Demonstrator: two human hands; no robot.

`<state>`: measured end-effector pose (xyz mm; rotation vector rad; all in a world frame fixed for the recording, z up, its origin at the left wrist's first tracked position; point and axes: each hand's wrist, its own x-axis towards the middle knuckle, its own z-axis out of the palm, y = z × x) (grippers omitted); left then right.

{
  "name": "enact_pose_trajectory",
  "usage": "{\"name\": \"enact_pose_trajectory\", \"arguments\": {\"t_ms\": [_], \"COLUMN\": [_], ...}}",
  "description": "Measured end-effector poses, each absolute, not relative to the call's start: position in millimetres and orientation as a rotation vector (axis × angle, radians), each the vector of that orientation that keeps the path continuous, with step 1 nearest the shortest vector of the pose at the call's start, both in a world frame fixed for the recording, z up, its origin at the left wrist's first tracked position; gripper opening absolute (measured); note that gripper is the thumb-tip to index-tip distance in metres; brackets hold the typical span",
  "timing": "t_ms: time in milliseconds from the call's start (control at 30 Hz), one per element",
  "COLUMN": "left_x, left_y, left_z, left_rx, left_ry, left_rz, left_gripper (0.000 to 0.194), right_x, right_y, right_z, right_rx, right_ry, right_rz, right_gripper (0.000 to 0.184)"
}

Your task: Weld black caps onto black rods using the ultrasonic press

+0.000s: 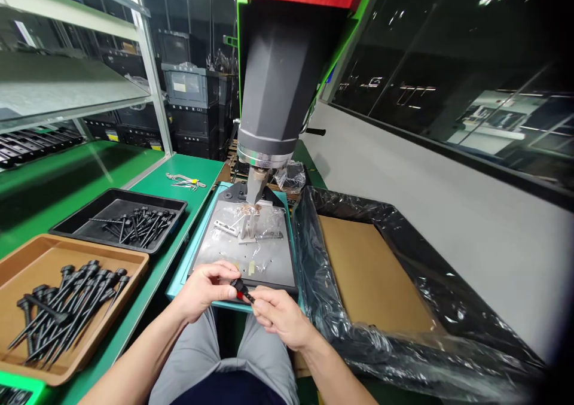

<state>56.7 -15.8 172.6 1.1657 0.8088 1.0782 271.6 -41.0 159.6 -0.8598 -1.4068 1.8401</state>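
Note:
Between both hands, just in front of the machine's base plate, is a small black part with a wide head, a narrower stem and a bit of red near the head. The fingers of my left hand pinch the head end. My right hand grips the stem end, and its fingers hide the tip. Beyond the hands, a metal fixture stands on the grey base plate, directly under the pointed metal tool of the machine head.
To the left, an orange tray and a black tray hold several long black stemmed parts. Pliers and hex keys lie on the green table. A box lined with black plastic stands at the right, brown cardboard inside.

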Motion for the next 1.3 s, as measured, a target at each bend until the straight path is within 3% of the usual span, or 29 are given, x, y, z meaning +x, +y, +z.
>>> {"name": "enact_pose_trajectory", "arguments": {"t_ms": [133,500,767,900,1100,1300], "left_x": [58.1,80.1,78.4,81.0,89.6,99.9], "left_y": [-15.4,-31.3,-27.2,-27.3,-18.5,-18.2], "left_z": [169.3,142.5,144.3,140.5,131.7,112.8], "left_rx": [1.184,1.703,1.795,1.669,1.528,1.652], "left_ry": [0.861,1.113,1.129,1.121,1.118,1.057], "left_rz": [1.067,1.171,1.195,1.172,1.192,1.074], "left_gripper": [0.026,0.042,0.034,0.039,0.034,0.035], "right_x": [265.9,246.9,250.3,246.1,240.8,240.2], "right_y": [-44.0,-50.2,-48.8,-48.6,-36.4,-24.3], "right_z": [150.0,139.4,149.1,142.0,124.7,108.8], "right_rx": [-0.792,-0.837,-0.742,-0.75,-0.754,-0.86], "right_ry": [-1.052,-1.144,-0.843,-0.898,-0.993,-0.758], "right_rz": [2.084,1.689,1.986,1.891,1.824,1.837], "right_gripper": [0.033,0.035,0.031,0.039,0.034,0.041]}}
